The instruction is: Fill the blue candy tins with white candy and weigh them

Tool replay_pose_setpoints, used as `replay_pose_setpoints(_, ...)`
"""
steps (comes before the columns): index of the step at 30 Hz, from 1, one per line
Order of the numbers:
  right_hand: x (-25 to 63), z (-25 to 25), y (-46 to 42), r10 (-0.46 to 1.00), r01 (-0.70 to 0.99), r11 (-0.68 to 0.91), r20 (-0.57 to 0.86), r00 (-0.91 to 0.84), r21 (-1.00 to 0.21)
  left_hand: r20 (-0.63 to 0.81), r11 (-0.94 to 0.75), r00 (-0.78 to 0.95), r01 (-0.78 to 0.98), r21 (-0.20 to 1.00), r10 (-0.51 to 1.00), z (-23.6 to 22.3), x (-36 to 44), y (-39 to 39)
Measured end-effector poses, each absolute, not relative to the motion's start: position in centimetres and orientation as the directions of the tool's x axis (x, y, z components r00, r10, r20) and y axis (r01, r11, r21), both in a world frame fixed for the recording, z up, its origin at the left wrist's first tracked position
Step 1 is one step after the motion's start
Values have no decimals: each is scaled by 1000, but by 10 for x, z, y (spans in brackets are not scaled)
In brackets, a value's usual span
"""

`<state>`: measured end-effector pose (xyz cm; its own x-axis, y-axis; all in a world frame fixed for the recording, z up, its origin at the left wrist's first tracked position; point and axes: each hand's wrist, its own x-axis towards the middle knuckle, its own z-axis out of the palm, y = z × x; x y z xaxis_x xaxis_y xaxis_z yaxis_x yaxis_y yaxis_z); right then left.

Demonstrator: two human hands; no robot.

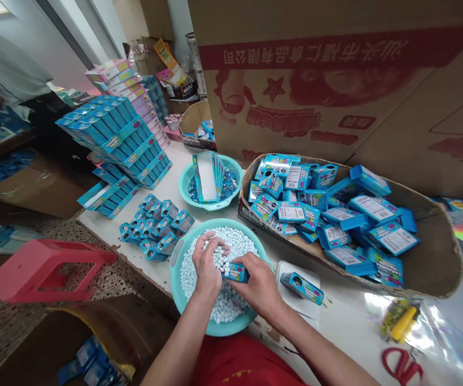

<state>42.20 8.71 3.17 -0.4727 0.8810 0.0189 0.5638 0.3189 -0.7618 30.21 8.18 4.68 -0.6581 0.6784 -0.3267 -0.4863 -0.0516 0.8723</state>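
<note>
My right hand [258,281] grips a small blue candy box [238,272], tilted with its end toward my left hand. My left hand [208,262] is cupped around several white candies [220,261] and holds them against the end of that box. Both hands are over a round turquoise basin [179,289] full of small white pellet candies [231,308]. To the right of my right hand, another blue box [301,288] lies on a flat white tray-like object [311,315], possibly a scale.
A cut carton [442,268] heaped with blue boxes is at right. Small boxes [157,225] stand grouped at left, before stacked display packs [122,142]. A second basin [183,185] holds flat cartons. Red scissors [402,367], a red stool [50,271] and a person [10,69] are around.
</note>
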Motion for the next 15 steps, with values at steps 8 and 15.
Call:
replay_pose_setpoints(8, 421, 31, 95, 871, 551, 344, 38, -490, -760, -325, -70, -666, -493, 867, 671, 45, 304, 82)
replay_pose_setpoints(15, 420, 34, 99, 888, 541, 294, 15, -460, -788, -271, -74, -698, -422, 904, 663, 48, 304, 86)
